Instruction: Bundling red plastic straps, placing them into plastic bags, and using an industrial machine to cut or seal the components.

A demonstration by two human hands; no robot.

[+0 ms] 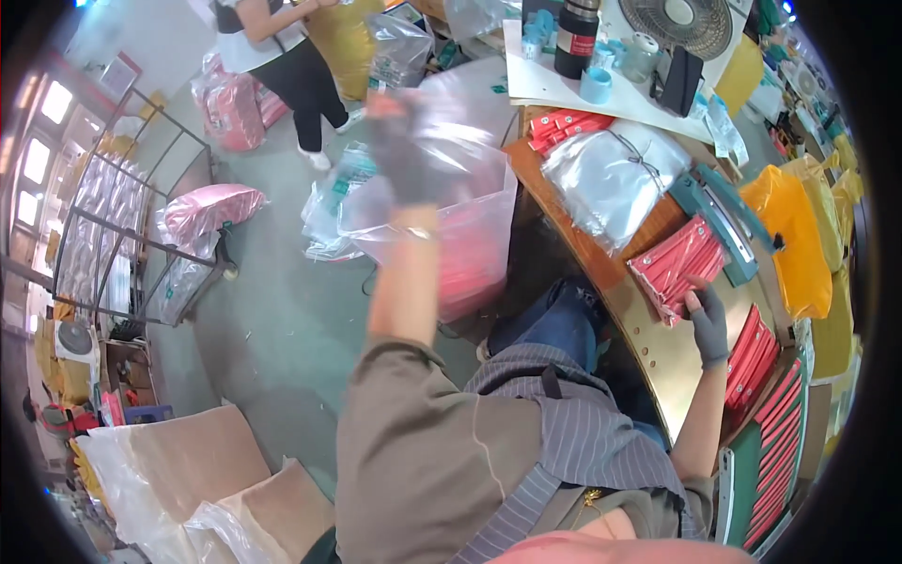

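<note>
My left hand (402, 150), in a dark fingerless glove, reaches over a large clear plastic bag (376, 221) that holds red packets (470, 282). Motion smears its fingers, and whether anything is in them cannot be made out. Shiny, blurred plastic shows beside that hand. At the bench, my right hand (707, 329), in a grey fingerless glove, has its fingertips closed on the near corner of a clear packet of red sticks (678, 266). Beyond this packet lies a teal-green impulse sealer (723, 226). More red sticks (750, 357) lie next to my right wrist.
A stack of clear bags (615, 179) lies on the curved bench (658, 352), near a dark flask (575, 42) and a fan (676, 14). Filled bags (216, 202) and a metal rack (132, 221) stand left. A person (282, 56) stands beyond. Cardboard sheets (188, 461) lie lower left.
</note>
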